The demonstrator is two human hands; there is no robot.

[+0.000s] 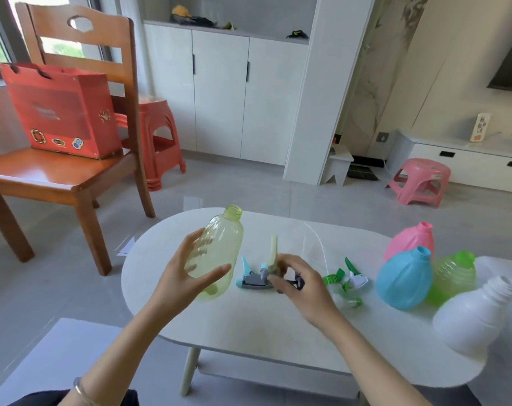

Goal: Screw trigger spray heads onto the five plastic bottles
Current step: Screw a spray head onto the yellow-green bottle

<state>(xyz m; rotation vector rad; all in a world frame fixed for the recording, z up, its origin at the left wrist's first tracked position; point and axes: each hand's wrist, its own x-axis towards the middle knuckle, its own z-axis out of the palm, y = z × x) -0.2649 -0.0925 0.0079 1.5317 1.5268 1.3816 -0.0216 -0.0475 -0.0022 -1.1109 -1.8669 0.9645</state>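
Now, left hand (187,276): my fingers wrap the yellow bottle (216,253), tilted, neck toward 12 o'clock, above the surface (249,326).
Right hand (301,285): fingers curled over the spray heads (256,278); whether they grip one, I cannot tell.
Other bottles: pink (410,240), blue (404,281), green (454,273), white (477,317), at 3 o'clock.

Bottles (404,279) right of spray heads (254,281)

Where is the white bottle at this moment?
In the head view the white bottle lies on its side at the right end of the white table, uncapped, just in front of the blue bottle and green bottle.
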